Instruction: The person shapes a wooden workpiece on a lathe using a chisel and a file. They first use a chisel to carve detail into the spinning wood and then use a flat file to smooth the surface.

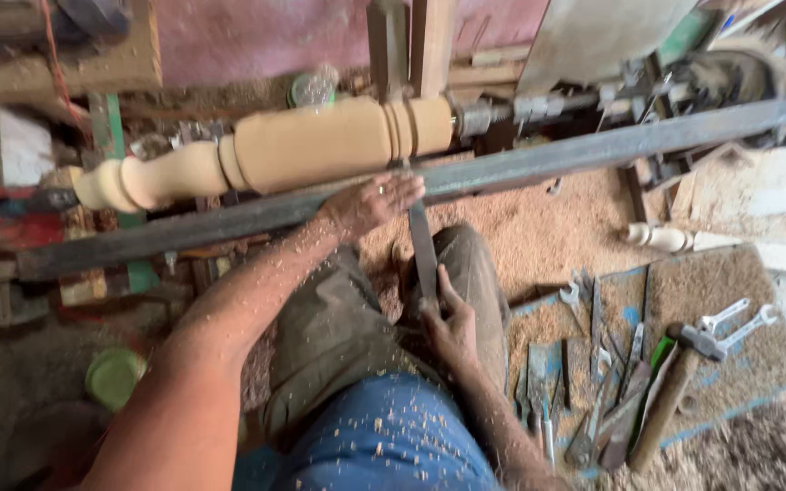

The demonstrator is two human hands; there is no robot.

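Observation:
A pale turned wooden spindle (311,145) lies across a lathe, blurred as if spinning. A long flat metal chisel (423,245) reaches from my lap up to the spindle, resting on the dark metal tool-rest bar (539,164). My left hand (373,202) presses on the chisel blade at the bar, fingers spread over it. Lower down, my right hand (450,325) grips the chisel's lower end, near my knee. Sawdust flecks cover my arms and blue shirt.
Several chisels, wrenches and a hammer (675,382) lie on a blue mat (730,409) at the right, amid wood shavings. A small turned piece (661,238) lies on the sawdust. Two green round lids: one (113,376) lower left, another (307,89) behind the spindle.

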